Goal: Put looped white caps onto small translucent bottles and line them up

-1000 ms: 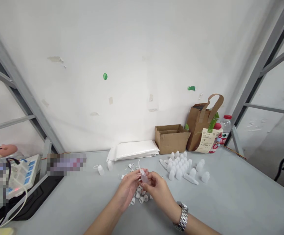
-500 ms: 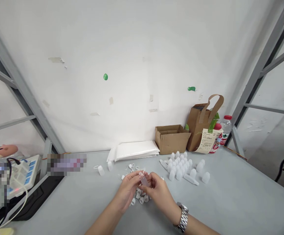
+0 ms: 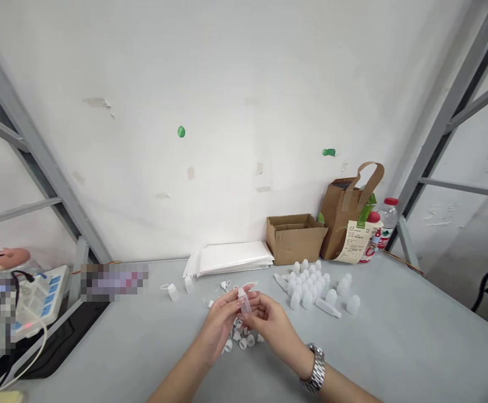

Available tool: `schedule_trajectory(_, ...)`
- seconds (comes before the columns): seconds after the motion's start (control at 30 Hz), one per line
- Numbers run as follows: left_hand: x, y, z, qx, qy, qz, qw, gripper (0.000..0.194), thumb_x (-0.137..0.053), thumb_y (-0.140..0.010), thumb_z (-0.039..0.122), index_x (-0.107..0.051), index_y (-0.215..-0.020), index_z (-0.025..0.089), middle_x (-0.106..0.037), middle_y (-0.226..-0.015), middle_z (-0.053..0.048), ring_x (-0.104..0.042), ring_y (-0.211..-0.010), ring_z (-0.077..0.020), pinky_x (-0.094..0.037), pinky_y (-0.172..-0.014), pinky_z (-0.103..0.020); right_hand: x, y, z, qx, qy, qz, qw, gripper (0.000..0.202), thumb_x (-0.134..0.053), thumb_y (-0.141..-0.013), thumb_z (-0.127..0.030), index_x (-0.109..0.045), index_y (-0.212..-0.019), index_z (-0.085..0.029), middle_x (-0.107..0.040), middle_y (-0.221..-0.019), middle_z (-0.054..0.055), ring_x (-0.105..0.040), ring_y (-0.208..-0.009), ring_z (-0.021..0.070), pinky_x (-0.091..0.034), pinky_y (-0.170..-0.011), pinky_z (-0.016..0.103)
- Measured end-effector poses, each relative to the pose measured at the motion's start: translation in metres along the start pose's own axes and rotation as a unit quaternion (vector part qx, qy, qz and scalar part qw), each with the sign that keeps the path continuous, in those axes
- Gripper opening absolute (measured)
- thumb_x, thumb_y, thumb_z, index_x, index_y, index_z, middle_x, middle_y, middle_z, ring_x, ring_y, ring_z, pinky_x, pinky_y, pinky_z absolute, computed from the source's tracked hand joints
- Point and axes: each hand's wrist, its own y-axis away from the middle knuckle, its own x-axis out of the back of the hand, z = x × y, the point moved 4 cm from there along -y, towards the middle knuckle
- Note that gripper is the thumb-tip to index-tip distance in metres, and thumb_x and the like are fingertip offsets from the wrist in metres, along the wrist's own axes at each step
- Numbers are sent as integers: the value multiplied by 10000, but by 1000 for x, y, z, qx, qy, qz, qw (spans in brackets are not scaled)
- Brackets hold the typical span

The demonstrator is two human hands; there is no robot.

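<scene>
Both hands hold one small translucent squeeze bottle (image 3: 244,305), tilted slightly, with a white piece at its mouth. My left hand (image 3: 221,320) has its fingers closed around the bottle's upper left side. My right hand (image 3: 271,318) grips its lower right side, with a watch on that wrist. A thin white strip (image 3: 251,284) sticks out above the fingers. Loose white caps (image 3: 242,342) lie in a pile under and in front of the hands, partly hidden by them. Small white parts (image 3: 226,286) lie just behind the left hand.
Many uncapped bottles (image 3: 308,291) stand in a group to the right, a few lying down. Two bottles with strapped tops (image 3: 173,292) are at the left. White envelopes (image 3: 235,257), a cardboard box (image 3: 296,246) and a paper bag (image 3: 334,224) line the wall. A power strip (image 3: 48,302) sits far left.
The bottle has become more upright between my fingers, and a white piece now shows at its mouth. My right hand has shifted slightly, its fingers lower on the bottle.
</scene>
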Motion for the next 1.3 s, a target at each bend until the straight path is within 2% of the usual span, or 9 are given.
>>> schedule_trajectory(0.2, 0, -1, -3, -20, 24, -16, 999, 326, -515, -784, 229, -615, -1083, 146, -652, -1074, -94, -509, -1102, -255, -331, -956, -369, 0, 7, -3, 53, 109, 50, 991, 120, -610, -716, -219, -565, -816, -171, -622, -768, 13, -561, -683, 145, -447, -633, 263)
schedule_trajectory(0.4, 3, -2, -8, -18, 56, -21, 998, 355, -458, -787, 244, -609, -1086, 126, -656, -1062, -111, -492, -1123, -266, -287, -998, -412, 2, 9, -4, 61, 161, 72, 982, 76, -594, -715, -205, -563, -775, -171, -624, -738, 7, -551, -659, 145, -425, -603, 250)
schedule_trajectory(0.6, 1, -3, -6, -23, 48, -8, 999, 290, -512, -732, 229, -653, -968, 139, -655, -1056, -105, -495, -1113, -272, -297, -989, -409, 3, 9, -4, 52, 173, 77, 981, 73, -598, -712, -232, -569, -747, -175, -620, -700, 4, -545, -629, 144, -419, -581, 247)
schedule_trajectory(0.8, -3, -1, 0, -26, 22, -24, 999, 232, -525, -720, 242, -656, -889, 152, -646, -1060, -99, -493, -1109, -272, -332, -955, -389, 4, 9, -3, 70, 181, 77, 978, 85, -594, -723, -256, -573, -762, -184, -642, -728, 15, -555, -635, 151, -420, -581, 253)
schedule_trajectory(1.1, -7, -1, 0, -13, 24, -31, 999, 146, -542, -735, 201, -641, -836, 162, -653, -1027, -87, -563, -998, -251, -400, -865, -363, 3, 9, -4, 81, 191, 79, 975, 53, -593, -713, -192, -574, -763, -185, -631, -722, -1, -550, -631, 135, -419, -585, 237)
schedule_trajectory(1.3, -5, 0, 3, -12, -4, -20, 1000, 231, -548, -738, 238, -649, -924, 145, -629, -1095, -113, -524, -1074, -270, -388, -879, -358, 3, 5, 0, 18, 85, 58, 995, 154, -657, -672, -299, -570, -710, -178, -608, -605, -22, -565, -565, 135, -424, -541, 242)
